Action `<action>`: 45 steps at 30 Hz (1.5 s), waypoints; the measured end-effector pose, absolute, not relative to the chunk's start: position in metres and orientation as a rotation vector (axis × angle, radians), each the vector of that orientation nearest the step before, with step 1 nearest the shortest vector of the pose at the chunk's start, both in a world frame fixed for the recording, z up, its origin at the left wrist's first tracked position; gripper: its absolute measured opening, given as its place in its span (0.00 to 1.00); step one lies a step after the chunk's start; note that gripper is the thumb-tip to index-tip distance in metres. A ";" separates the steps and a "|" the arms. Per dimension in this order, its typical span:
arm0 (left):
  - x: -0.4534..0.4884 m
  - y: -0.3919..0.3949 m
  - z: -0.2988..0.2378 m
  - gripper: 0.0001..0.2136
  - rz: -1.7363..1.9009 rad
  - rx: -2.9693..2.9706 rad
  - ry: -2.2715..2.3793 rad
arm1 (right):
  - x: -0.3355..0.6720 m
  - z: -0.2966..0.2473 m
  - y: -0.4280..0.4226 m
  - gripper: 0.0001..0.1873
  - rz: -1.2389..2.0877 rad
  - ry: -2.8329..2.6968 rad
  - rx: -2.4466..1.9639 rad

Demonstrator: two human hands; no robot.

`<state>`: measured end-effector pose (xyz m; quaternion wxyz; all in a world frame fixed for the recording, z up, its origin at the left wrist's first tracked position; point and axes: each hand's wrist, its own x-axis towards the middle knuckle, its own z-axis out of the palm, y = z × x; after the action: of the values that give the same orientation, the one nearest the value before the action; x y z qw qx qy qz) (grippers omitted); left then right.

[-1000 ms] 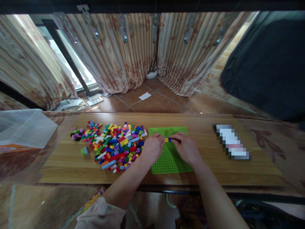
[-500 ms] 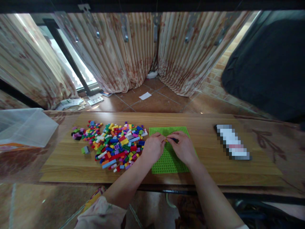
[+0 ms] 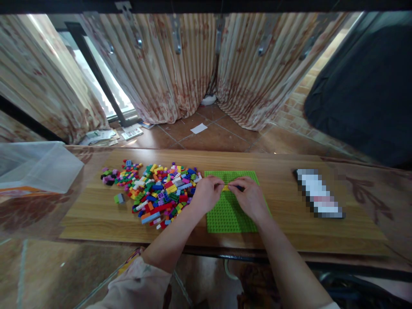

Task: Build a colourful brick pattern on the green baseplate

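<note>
My left hand (image 3: 208, 194) and my right hand (image 3: 249, 196) meet over the upper part of a green studded baseplate (image 3: 231, 219). A small yellow toy brick (image 3: 225, 188) shows between their fingertips, pinched from both sides. Beneath the curled fingers of my right hand, a dark blue piece (image 3: 240, 188) is partly visible; its shape is mostly covered. Left of the plate spreads a heap of colourful building bricks (image 3: 164, 193), its right edge partly behind my left hand and forearm.
On the wooden board (image 3: 96, 219), a grey and lime brick pair (image 3: 119, 198) lies left of the heap. A pixelated, dark-edged flat object (image 3: 320, 195) rests at the right. A translucent plastic bin (image 3: 38, 167) stands at the far left. Curtains (image 3: 180, 77) hang beyond the table.
The view has shifted slightly, moving the scene a little to the right. My fingertips are slightly farther apart, and more of the yellow brick shows between them.
</note>
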<state>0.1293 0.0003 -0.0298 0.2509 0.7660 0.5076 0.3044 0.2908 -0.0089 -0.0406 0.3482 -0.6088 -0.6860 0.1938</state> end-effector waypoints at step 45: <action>0.139 0.011 -0.019 0.10 0.510 2.085 1.596 | 0.293 -0.041 -0.005 0.08 0.558 -1.890 -1.573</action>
<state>0.1387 0.0112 -0.0195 0.2312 0.7584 0.5805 0.1856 0.2934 -0.0051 -0.0411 0.3050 -0.5941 -0.7139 0.2109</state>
